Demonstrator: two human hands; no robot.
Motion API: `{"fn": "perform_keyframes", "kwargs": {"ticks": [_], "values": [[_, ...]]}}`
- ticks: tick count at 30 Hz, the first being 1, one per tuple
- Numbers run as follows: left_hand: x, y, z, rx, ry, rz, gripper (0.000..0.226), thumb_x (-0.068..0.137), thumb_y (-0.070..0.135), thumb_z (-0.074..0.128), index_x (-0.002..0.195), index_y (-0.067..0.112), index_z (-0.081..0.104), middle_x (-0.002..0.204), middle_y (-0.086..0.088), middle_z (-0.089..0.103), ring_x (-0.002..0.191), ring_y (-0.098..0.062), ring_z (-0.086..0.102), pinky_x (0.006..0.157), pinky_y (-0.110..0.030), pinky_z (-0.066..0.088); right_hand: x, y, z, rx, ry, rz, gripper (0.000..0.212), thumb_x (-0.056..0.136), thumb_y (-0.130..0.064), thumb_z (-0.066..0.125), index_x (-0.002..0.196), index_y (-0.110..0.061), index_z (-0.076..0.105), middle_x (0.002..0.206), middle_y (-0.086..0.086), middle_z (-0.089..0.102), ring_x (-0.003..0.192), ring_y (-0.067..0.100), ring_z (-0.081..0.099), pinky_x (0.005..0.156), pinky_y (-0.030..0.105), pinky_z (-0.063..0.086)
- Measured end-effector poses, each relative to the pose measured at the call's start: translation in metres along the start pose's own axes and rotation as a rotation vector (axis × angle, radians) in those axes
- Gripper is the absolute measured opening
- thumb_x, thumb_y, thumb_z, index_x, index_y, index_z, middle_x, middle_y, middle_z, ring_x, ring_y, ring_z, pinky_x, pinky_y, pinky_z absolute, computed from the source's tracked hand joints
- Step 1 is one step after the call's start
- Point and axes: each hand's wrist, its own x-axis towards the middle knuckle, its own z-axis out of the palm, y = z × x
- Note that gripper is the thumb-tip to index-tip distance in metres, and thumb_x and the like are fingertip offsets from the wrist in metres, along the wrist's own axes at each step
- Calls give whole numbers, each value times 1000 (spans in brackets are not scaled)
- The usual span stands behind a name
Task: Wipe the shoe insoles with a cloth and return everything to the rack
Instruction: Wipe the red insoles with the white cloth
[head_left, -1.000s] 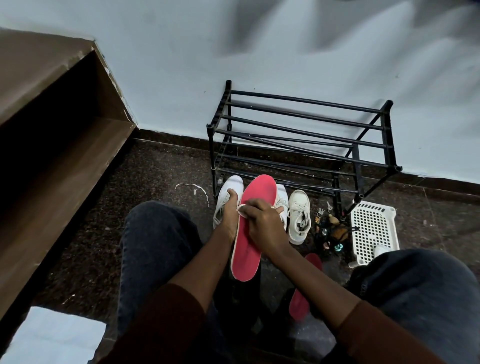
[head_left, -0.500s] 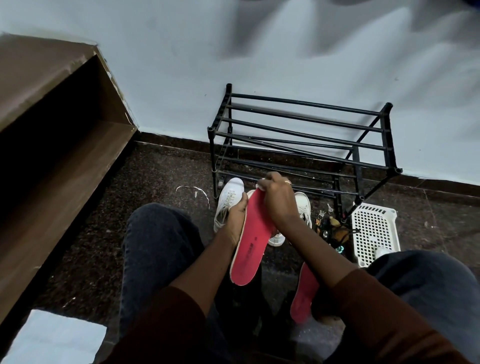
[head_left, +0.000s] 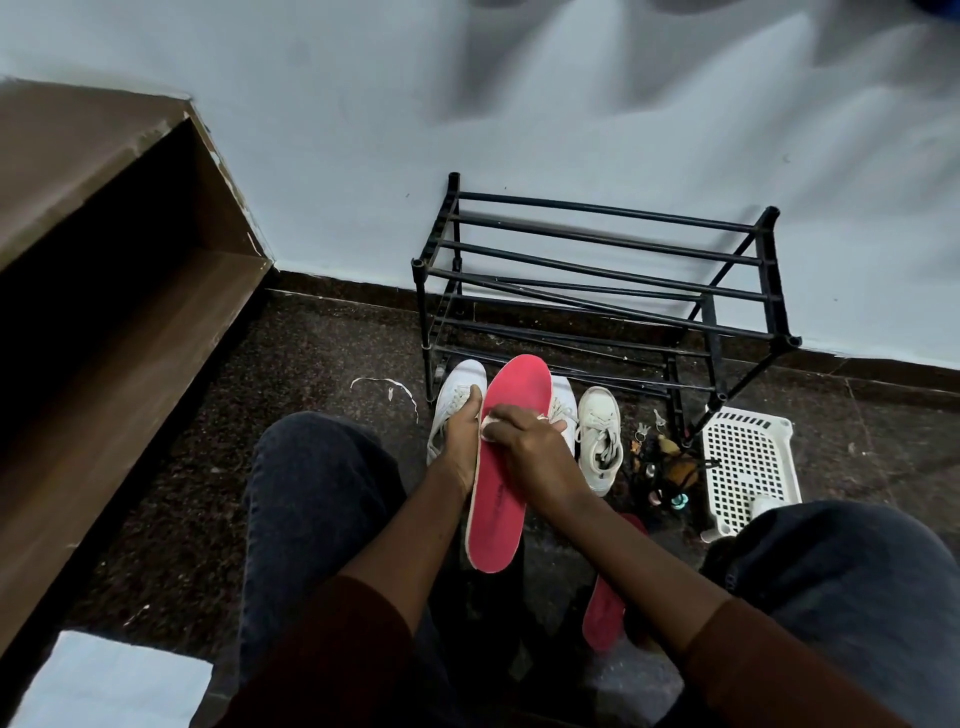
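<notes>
Gripping red insole (head_left: 496, 512) by its left edge: left hand (head_left: 462, 441), fingers curled behind. On insole's middle: right hand (head_left: 524, 441), fingers curled over pale cloth (head_left: 489, 427), pressing down. Beyond hands: white shoes (head_left: 600, 441), black rack (head_left: 613, 212). Beneath right forearm: second insole (head_left: 602, 618), on floor (head_left: 311, 364).

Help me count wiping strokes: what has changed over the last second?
The right hand, pressing the cloth to the red insole, slid up to the toe end, then came back down toward the middle. Nothing was grasped or released. The left hand still holds the insole's left edge; the second insole, white shoes, rack and basket stayed put.
</notes>
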Motion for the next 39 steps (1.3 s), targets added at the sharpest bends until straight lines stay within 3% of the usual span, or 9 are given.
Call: {"fn": "perform_keyframes", "kwargs": {"ticks": [7,13,16,21,23,26,30,35,39], "values": [[-3,-2,8,-123,-14,41,76,96,56,23,89,1,76,94,-19,70,86,-27,70,77,-35,56,22,13,-3,-8,45,175,16,68,6,60,73,-2,73,85,12,69,66,30,65,56,28,52],[2,-1,8,-93,20,59,76,95,56,25,85,2,76,91,-16,71,83,-25,71,75,-33,57,16,13,-7,135,93,312,25,79,1,55,98,-4,71,101,12,68,89,30,64,79,37,51],[3,-3,8,-86,27,51,77,97,54,22,78,2,77,83,-16,72,75,-24,72,64,-31,59,14,10,-6,70,92,370,22,85,-6,58,105,-5,68,107,10,65,93,28,60,78,35,48],[-2,-8,15,-36,26,67,52,72,46,56,86,-2,73,84,-19,69,77,-27,70,69,-33,58,12,7,-4,11,86,370,14,80,3,57,81,0,71,89,13,66,73,31,61,58,27,39],[0,-5,10,-22,95,63,56,87,47,44,93,-3,68,87,-20,67,81,-27,68,76,-32,55,10,3,-2,33,63,328,17,74,10,55,73,1,71,84,14,66,69,31,62,57,29,42],[8,-5,1,12,128,50,68,99,47,26,84,-4,68,73,-17,68,66,-24,69,60,-27,57,0,-5,3,64,36,239,24,67,12,48,67,1,70,79,15,67,67,31,62,60,33,49],[9,-6,4,94,161,40,56,101,42,27,89,-3,59,70,-13,69,63,-19,68,61,-24,55,-8,-1,2,79,59,234,19,66,9,52,66,-3,67,73,11,67,65,28,61,58,33,48],[4,-8,14,6,108,2,48,90,32,42,73,-1,73,72,-15,68,66,-23,69,60,-29,58,10,17,-5,3,43,277,15,70,11,59,70,0,69,75,14,68,63,28,62,55,27,45],[2,-12,16,-3,56,-63,59,94,45,34,81,6,76,75,-12,70,65,-25,67,64,-29,55,26,47,-11,-143,75,378,14,74,12,58,76,2,68,85,18,64,75,32,59,59,25,38]]}}
